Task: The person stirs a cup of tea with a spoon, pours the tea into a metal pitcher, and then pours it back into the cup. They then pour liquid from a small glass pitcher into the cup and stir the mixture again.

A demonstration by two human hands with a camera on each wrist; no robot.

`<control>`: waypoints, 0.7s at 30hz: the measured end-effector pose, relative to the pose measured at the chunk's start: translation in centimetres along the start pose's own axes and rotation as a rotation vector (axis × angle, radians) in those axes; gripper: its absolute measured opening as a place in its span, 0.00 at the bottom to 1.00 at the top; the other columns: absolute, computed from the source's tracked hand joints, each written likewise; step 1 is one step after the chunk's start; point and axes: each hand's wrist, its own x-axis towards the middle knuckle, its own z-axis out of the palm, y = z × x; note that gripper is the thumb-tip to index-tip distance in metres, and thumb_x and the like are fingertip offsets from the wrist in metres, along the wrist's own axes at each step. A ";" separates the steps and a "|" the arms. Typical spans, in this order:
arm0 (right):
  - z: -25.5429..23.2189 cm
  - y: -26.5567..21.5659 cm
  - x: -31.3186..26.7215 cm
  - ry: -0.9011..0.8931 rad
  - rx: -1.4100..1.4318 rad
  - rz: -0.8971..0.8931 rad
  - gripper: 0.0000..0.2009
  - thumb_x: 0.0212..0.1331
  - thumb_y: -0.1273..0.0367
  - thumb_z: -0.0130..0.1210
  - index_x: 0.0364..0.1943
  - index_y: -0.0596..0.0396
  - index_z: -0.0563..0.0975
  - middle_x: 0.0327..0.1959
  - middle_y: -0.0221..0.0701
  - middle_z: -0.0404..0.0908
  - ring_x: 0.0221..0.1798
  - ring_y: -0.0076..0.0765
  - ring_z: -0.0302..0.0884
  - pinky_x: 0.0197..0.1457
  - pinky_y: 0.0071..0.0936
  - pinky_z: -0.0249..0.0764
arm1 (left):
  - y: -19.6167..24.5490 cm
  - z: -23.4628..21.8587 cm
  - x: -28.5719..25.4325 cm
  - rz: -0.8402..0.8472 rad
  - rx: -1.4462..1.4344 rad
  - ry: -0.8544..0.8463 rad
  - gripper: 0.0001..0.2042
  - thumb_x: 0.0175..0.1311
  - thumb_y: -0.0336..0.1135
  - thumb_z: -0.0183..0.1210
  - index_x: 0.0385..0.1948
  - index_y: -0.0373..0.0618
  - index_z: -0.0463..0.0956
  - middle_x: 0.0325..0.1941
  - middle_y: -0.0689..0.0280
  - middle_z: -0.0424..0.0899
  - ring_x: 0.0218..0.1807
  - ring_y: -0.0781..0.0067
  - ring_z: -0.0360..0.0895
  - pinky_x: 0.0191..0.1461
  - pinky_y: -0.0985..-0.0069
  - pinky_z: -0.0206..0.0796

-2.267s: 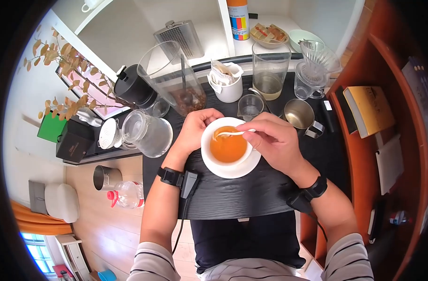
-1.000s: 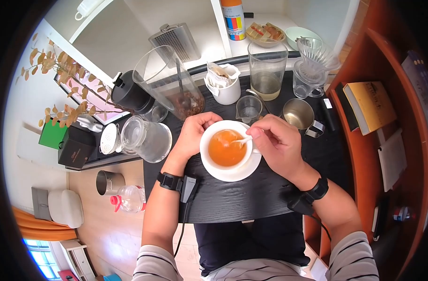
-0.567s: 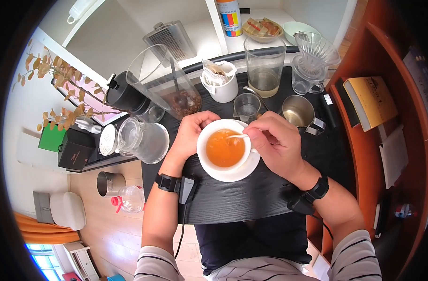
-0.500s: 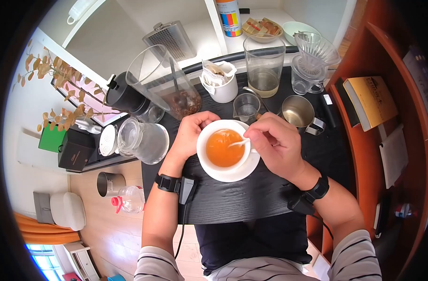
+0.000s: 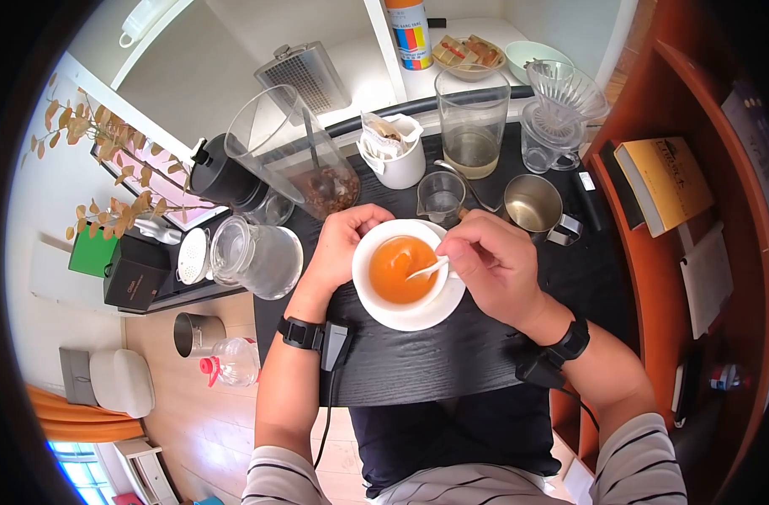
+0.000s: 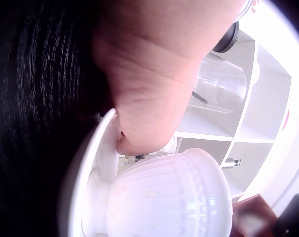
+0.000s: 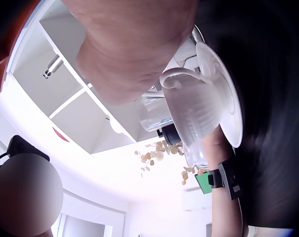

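A white cup (image 5: 362, 286) of orange liquid (image 5: 391, 284) stands on a white saucer (image 5: 435, 316) near the front of the black table. My right hand (image 5: 498, 269) pinches the handle of a small white spoon (image 5: 428, 268) between thumb and fingers. The spoon slants over the cup's right side, its far end in the liquid. On the cup's left, my left hand (image 5: 338, 246) grips the saucer's edge; the left wrist view shows the thumb side of this hand (image 6: 149, 113) against the saucer, beside the ribbed cup (image 6: 169, 197). Its other fingers are mostly hidden.
Behind the cup stand a small glass pitcher (image 5: 442, 202), a metal mug (image 5: 533, 210), a white canister (image 5: 399, 168) with packets and a tall glass (image 5: 477, 109). A lidded glass jar (image 5: 262, 261) is left, a tall glass vase (image 5: 292, 160) behind it. A wooden shelf borders the right.
The spoon has moved about within the cup, and its handle now lies lower, toward the cup's near right side. The right hand shifted slightly with it; the left hand keeps its place beside the saucer.
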 end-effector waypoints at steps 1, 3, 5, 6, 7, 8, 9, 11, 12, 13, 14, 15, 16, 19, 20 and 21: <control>0.1 0.1 0.0 -0.032 0.012 -0.012 0.03 0.68 0.74 0.68 0.41 0.60 0.86 0.31 0.31 0.82 0.27 0.24 0.75 0.32 0.23 0.70 | 0.1 0.1 0.0 0.025 0.001 0.016 0.10 0.63 0.28 0.74 0.43 0.38 0.86 0.35 0.72 0.89 0.34 0.90 0.78 0.38 0.85 0.71; 0.4 0.4 0.1 -0.063 0.024 -0.023 0.03 0.68 0.74 0.68 0.41 0.60 0.86 0.31 0.31 0.82 0.27 0.25 0.75 0.31 0.23 0.70 | 0.3 0.3 0.0 0.025 -0.028 0.012 0.10 0.63 0.28 0.74 0.43 0.38 0.86 0.35 0.72 0.89 0.34 0.90 0.78 0.38 0.85 0.71; 0.8 0.7 0.1 -0.048 0.007 -0.115 0.03 0.68 0.74 0.68 0.40 0.60 0.85 0.30 0.31 0.82 0.27 0.24 0.75 0.31 0.23 0.70 | 0.4 0.3 0.0 0.026 -0.058 0.008 0.10 0.63 0.29 0.74 0.43 0.38 0.86 0.35 0.72 0.89 0.35 0.90 0.78 0.38 0.85 0.71; 0.7 0.7 0.1 -0.048 0.007 -0.116 0.03 0.68 0.74 0.68 0.40 0.60 0.85 0.30 0.31 0.82 0.27 0.24 0.75 0.31 0.23 0.70 | 0.3 0.3 0.0 0.025 -0.049 0.014 0.10 0.63 0.29 0.74 0.43 0.38 0.86 0.35 0.72 0.89 0.35 0.90 0.78 0.38 0.85 0.71; 0.7 0.7 0.1 -0.024 -0.026 -0.123 0.04 0.68 0.74 0.68 0.41 0.60 0.86 0.31 0.31 0.82 0.27 0.25 0.75 0.31 0.23 0.70 | 0.2 0.3 0.0 0.025 -0.040 0.019 0.10 0.63 0.29 0.74 0.44 0.38 0.86 0.35 0.72 0.89 0.35 0.90 0.79 0.38 0.84 0.71; 0.7 0.7 0.1 0.000 -0.059 -0.130 0.04 0.68 0.74 0.68 0.41 0.60 0.86 0.31 0.31 0.83 0.27 0.25 0.75 0.31 0.23 0.70 | 0.1 0.2 0.0 0.026 -0.040 0.019 0.10 0.63 0.29 0.74 0.44 0.38 0.86 0.35 0.72 0.89 0.35 0.90 0.79 0.38 0.84 0.71; 0.6 0.5 0.1 0.000 -0.060 -0.131 0.04 0.68 0.74 0.68 0.41 0.60 0.86 0.31 0.31 0.83 0.27 0.25 0.75 0.31 0.23 0.70 | 0.0 0.2 0.0 0.016 -0.041 0.019 0.11 0.63 0.29 0.74 0.44 0.38 0.86 0.35 0.72 0.89 0.35 0.90 0.79 0.38 0.85 0.71; 0.1 0.0 0.0 -0.002 -0.064 -0.032 0.04 0.68 0.73 0.68 0.42 0.60 0.86 0.32 0.32 0.84 0.28 0.25 0.75 0.32 0.24 0.70 | 0.0 0.2 0.0 0.006 -0.042 0.019 0.11 0.64 0.29 0.74 0.44 0.38 0.86 0.35 0.71 0.89 0.35 0.90 0.79 0.38 0.85 0.71; 0.0 0.0 -0.1 -0.003 -0.065 -0.033 0.04 0.68 0.73 0.68 0.42 0.60 0.86 0.32 0.32 0.84 0.28 0.25 0.75 0.32 0.24 0.70 | 0.1 0.2 0.0 0.010 -0.040 0.018 0.11 0.63 0.29 0.74 0.44 0.38 0.86 0.35 0.71 0.89 0.35 0.90 0.79 0.38 0.85 0.71; 0.0 0.1 -0.1 -0.018 -0.030 -0.017 0.04 0.68 0.73 0.68 0.42 0.60 0.86 0.32 0.32 0.84 0.28 0.25 0.75 0.32 0.24 0.70 | 0.1 0.2 0.0 0.014 -0.038 0.016 0.11 0.63 0.29 0.74 0.44 0.38 0.86 0.35 0.71 0.89 0.35 0.90 0.79 0.38 0.85 0.71; 0.0 0.2 -0.1 -0.032 0.005 -0.002 0.05 0.68 0.73 0.69 0.42 0.60 0.87 0.33 0.32 0.84 0.28 0.25 0.75 0.31 0.24 0.70 | 0.2 0.2 0.0 0.015 -0.038 0.017 0.11 0.63 0.29 0.74 0.44 0.38 0.86 0.35 0.71 0.89 0.35 0.90 0.79 0.38 0.85 0.71; 0.1 0.2 -0.1 -0.033 0.004 -0.003 0.05 0.68 0.73 0.69 0.42 0.60 0.87 0.33 0.32 0.84 0.28 0.25 0.75 0.31 0.24 0.70 | 0.2 0.2 0.0 0.012 -0.039 0.017 0.11 0.63 0.29 0.75 0.44 0.38 0.86 0.34 0.72 0.89 0.35 0.90 0.79 0.38 0.85 0.70; 0.2 0.3 0.0 -0.042 -0.001 -0.027 0.05 0.68 0.73 0.69 0.42 0.60 0.86 0.33 0.32 0.84 0.28 0.25 0.75 0.31 0.23 0.70 | 0.2 0.2 0.0 0.009 -0.040 0.018 0.11 0.63 0.29 0.75 0.44 0.38 0.86 0.34 0.72 0.89 0.35 0.90 0.79 0.38 0.85 0.70; 0.6 0.7 0.1 -0.027 -0.017 -0.071 0.05 0.68 0.73 0.69 0.41 0.60 0.86 0.32 0.31 0.83 0.27 0.23 0.75 0.31 0.22 0.69 | 0.1 0.2 0.0 0.009 -0.045 0.022 0.11 0.63 0.30 0.75 0.43 0.38 0.86 0.34 0.72 0.89 0.34 0.90 0.78 0.37 0.85 0.69; 0.7 0.7 0.1 -0.002 -0.027 -0.087 0.05 0.68 0.72 0.69 0.41 0.60 0.86 0.32 0.31 0.83 0.27 0.23 0.75 0.30 0.22 0.69 | 0.1 0.3 -0.1 0.011 -0.045 0.023 0.11 0.63 0.30 0.75 0.43 0.38 0.86 0.34 0.72 0.89 0.34 0.90 0.78 0.37 0.85 0.69; 0.7 0.7 0.1 -0.003 -0.028 -0.089 0.05 0.68 0.72 0.69 0.41 0.60 0.86 0.32 0.31 0.83 0.27 0.23 0.75 0.30 0.22 0.69 | 0.0 0.3 -0.1 0.014 -0.049 0.024 0.11 0.63 0.29 0.75 0.43 0.38 0.86 0.34 0.73 0.88 0.34 0.90 0.77 0.37 0.85 0.69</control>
